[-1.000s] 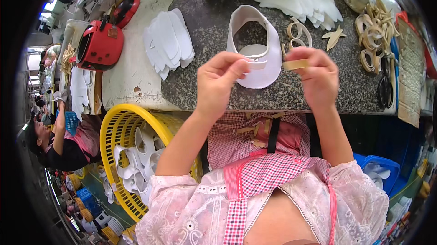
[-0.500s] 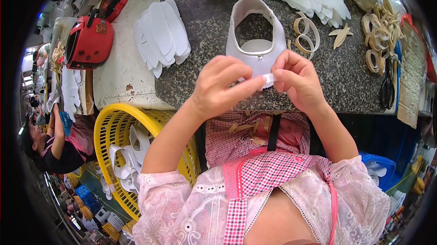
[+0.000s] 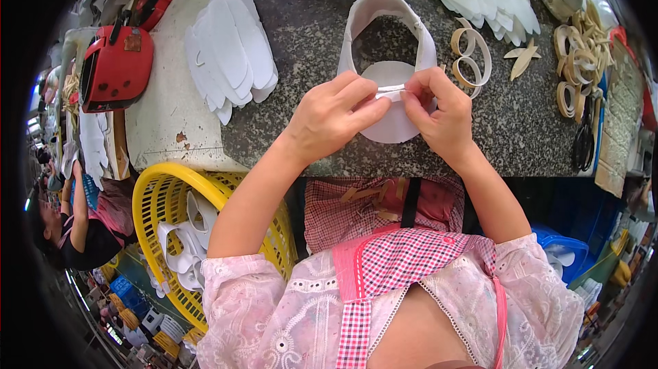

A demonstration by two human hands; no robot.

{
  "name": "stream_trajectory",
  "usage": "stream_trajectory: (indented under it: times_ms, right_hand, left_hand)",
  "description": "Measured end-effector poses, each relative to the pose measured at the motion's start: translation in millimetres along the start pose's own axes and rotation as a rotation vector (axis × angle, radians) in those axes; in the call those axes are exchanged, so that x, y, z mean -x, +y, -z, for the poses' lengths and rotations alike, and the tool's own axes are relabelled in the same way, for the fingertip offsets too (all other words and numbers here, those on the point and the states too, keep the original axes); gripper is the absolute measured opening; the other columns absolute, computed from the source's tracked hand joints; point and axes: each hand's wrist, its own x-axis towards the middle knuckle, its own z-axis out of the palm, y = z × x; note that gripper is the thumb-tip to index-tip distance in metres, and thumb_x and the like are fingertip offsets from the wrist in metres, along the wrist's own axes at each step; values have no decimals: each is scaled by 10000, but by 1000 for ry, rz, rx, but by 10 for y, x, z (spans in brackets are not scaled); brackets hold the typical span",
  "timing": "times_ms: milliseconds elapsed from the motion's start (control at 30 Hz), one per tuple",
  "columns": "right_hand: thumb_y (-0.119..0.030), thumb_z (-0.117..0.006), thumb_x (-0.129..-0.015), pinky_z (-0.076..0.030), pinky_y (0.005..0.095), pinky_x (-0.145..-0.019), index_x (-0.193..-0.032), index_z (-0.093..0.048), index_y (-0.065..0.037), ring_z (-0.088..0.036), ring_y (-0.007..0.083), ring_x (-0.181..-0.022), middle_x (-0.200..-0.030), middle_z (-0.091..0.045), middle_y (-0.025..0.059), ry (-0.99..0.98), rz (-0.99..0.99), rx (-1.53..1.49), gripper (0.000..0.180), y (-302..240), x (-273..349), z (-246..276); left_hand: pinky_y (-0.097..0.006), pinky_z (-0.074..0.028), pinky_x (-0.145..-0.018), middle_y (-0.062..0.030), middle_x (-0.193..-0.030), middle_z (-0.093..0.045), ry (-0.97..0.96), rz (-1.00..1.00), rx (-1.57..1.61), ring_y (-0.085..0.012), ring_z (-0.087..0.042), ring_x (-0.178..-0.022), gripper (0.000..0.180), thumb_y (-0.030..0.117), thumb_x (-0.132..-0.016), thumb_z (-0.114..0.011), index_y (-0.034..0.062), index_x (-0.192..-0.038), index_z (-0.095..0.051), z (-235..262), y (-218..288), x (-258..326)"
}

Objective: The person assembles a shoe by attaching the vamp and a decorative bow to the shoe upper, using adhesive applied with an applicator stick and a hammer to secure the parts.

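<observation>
White shoe piece [image 3: 394, 129] at middle of speckled slab [image 3: 295, 6], gripped.
Left hand [image 3: 336, 117] and right hand [image 3: 440, 110]: fingers closed, pinching white band [image 3: 391, 92] across shoe piece. At slab's left edge, white cutouts [image 3: 229, 47]; on its right part, tan rings [image 3: 485, 60]. Left of slab: red box [image 3: 120, 74], another worker [image 3: 89, 239] beyond. Below-left: yellow basket [image 3: 140, 215].

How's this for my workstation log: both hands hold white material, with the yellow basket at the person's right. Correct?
No: the head view shows the yellow basket at the person's left. The left hand and right hand do hold white material.
</observation>
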Motion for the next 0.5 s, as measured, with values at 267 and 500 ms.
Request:
stream_trajectory:
  times_ms: [267, 500]
  right_hand:
    - [-5, -619, -669, -432, 390, -607, -840, -504, -55, -528, 309, -682, -735, -480, 114, -33, 119, 170, 212, 8, -61, -11]
    - [28, -650, -707, -402, 248, -509, -799, -561, -41, -494, 135, -558, -676, -502, 58, 149, 50, -242, 146, -160, 16, 247]
  left_hand:
    - [-330, -457, -607, -91, -792, -500, -160, 198, 114, -242, -518, -690, 376, -101, -582, -583, 32, -926, -653, 432, 45, -290]
    - [-379, -468, -725, -134, -890, -598, -132, 131, -103, -317, -584, -834, 222, 182, -763, -651, 30, -921, -615, -272, -292, -1648]
